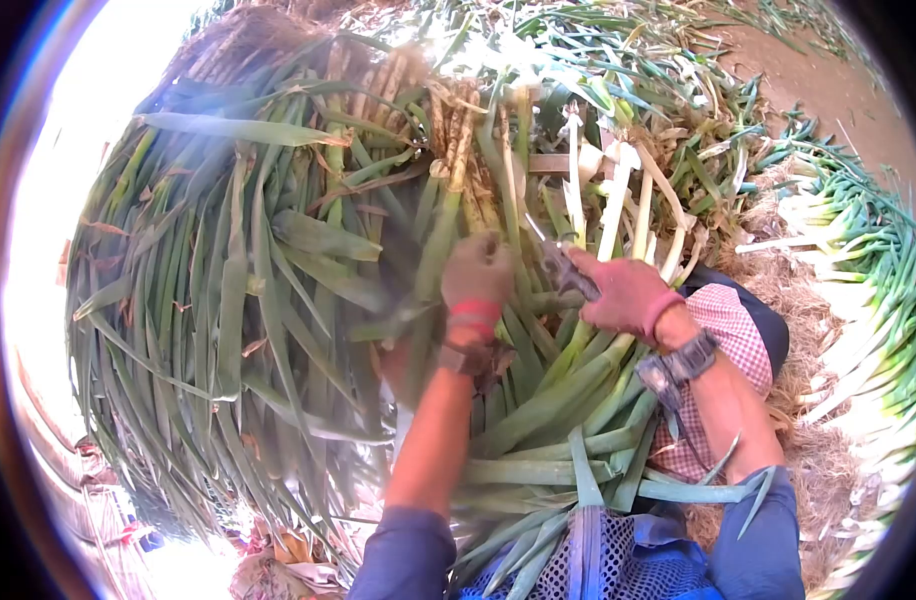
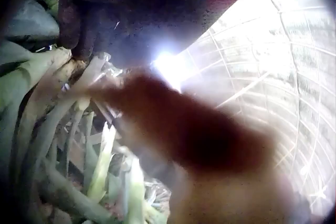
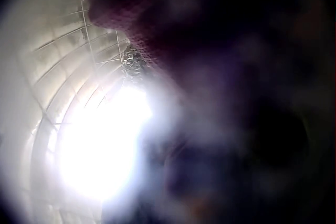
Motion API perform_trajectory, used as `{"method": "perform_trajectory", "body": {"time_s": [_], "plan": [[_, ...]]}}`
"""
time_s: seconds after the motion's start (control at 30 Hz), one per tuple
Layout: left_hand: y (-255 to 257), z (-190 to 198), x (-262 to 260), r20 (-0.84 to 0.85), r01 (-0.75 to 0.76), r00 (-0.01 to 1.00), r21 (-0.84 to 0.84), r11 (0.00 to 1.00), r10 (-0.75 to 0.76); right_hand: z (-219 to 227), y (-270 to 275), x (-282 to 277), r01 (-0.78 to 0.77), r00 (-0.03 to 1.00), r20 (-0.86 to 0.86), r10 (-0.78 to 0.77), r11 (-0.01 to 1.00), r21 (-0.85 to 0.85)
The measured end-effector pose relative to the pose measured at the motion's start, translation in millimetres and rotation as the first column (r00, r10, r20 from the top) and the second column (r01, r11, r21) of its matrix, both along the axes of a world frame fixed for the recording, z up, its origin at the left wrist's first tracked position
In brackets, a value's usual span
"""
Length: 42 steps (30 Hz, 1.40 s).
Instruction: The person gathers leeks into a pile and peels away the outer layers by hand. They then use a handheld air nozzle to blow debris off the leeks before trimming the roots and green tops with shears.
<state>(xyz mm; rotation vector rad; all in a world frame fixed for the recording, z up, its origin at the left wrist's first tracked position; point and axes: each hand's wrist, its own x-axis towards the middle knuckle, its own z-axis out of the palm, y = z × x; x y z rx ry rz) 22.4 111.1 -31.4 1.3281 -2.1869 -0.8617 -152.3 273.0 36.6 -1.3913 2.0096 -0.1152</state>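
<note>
My gloved left hand [image 1: 478, 272] is curled round green onion stalks [image 1: 468, 205], over the edge of a big leafy pile. In the left wrist view, dark glove fingers [image 2: 73, 29] lie against the stalk ends [image 2: 63, 58]. To its right, my gloved right hand [image 1: 628, 295] grips a small knife [image 1: 534, 228], whose thin, bright blade points up and left. The knife's handle is hidden in the dark fingertips. Peeled pale green onions [image 1: 618, 205] stand just beyond the right hand. The right wrist view is mostly dark glove and glare.
A large pile of untrimmed green onions [image 1: 228, 270] fills the left side. Loose leaves [image 1: 548, 400] lie across my lap, beside a checkered cloth [image 1: 713, 310]. A row of cleaned green onions [image 1: 868, 290] runs down the right over fibrous root trimmings [image 1: 803, 440].
</note>
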Motion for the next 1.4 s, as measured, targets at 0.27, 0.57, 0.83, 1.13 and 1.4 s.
{"method": "perform_trajectory", "body": {"time_s": [0.27,0.57,0.83,1.13,1.4], "plan": [[2.1,-23.6,-30.6,0.325,0.037,0.945,-0.018,0.999,-0.029,-26.2,-77.3,-36.6,0.091,0.995,-0.034,-0.096,0.988,-0.126],[-17.0,-24.9,-81.0,0.668,0.042,0.728,0.184,0.982,-0.156,-53.0,-107.8,-57.2,0.155,0.984,-0.064,-0.167,0.974,-0.163],[-6.7,-29.6,-69.7,0.6,0.08,0.777,0.206,0.975,-0.19,-37.1,-66.6,-44.5,0.152,0.988,-0.001,-0.152,0.986,-0.074],[23.5,-49.7,-39.1,-0.111,0.235,0.972,0.562,0.793,-0.208,-13.3,52.6,-32.1,0.074,0.996,-0.052,-0.076,0.996,-0.04],[2.3,-8.0,-12.3,-0.342,0.311,0.94,0.87,0.382,0.014,12.6,103.2,-13.3,0.042,0.999,0.022,-0.041,0.997,-0.057]]}}
